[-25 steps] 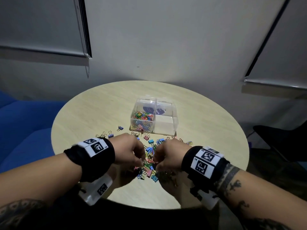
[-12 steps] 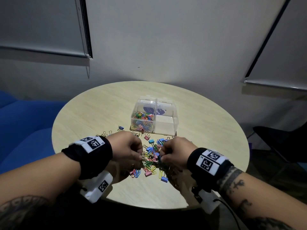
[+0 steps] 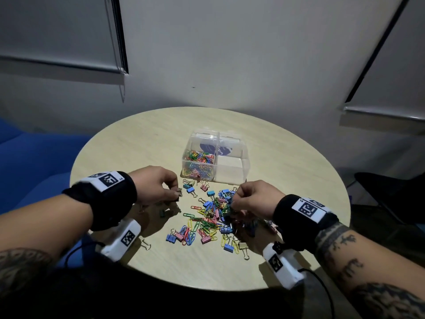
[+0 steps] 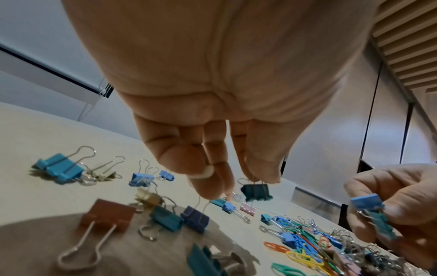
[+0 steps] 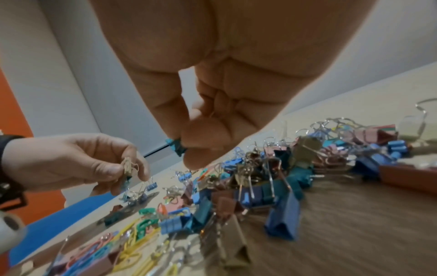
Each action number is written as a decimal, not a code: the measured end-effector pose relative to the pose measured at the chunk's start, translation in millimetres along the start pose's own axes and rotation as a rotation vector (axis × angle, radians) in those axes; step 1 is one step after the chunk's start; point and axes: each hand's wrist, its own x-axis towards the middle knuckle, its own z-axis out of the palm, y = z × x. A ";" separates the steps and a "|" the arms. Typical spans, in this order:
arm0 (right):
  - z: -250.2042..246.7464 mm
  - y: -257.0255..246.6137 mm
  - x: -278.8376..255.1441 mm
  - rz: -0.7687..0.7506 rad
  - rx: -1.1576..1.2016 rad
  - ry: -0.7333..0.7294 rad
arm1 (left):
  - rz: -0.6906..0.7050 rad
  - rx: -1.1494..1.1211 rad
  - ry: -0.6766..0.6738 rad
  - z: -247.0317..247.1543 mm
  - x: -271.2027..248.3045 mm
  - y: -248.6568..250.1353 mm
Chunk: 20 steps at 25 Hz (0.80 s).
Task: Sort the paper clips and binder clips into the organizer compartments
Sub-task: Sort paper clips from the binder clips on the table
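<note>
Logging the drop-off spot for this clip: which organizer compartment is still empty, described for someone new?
On the round table stands a clear plastic organizer beyond the loose clips. Its front right compartment is the one: bare, while the left one beside it holds coloured paper clips.

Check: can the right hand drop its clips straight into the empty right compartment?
Probably yes: the right hand hovers just in front of the organizer, whose top is open, with nothing between them.

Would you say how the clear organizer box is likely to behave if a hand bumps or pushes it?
The organizer would probably slide rather than tip: it sits squat on the smooth table. It likely feels light, since only its left compartment holds paper clips. That uneven load might make it swivel.
</note>
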 end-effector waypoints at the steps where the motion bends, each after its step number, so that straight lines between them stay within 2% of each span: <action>1: -1.7 0.4 0.1 -0.005 0.035 0.000 | -0.010 0.013 0.007 -0.5 1.5 -2.3; 4: -6.0 1.5 -1.0 -0.012 0.089 0.022 | -0.038 0.032 0.026 -2.1 4.4 -6.6; 8: -8.1 4.2 1.5 -0.007 0.001 0.077 | -0.080 0.035 0.028 -2.0 5.9 -4.9; 16: 22.0 -39.2 30.3 -0.139 -0.150 -0.002 | -0.105 0.035 0.077 1.4 6.6 -13.0; 20: 33.1 -47.7 38.4 -0.136 -0.080 0.062 | -0.107 0.072 0.124 2.8 4.7 -19.5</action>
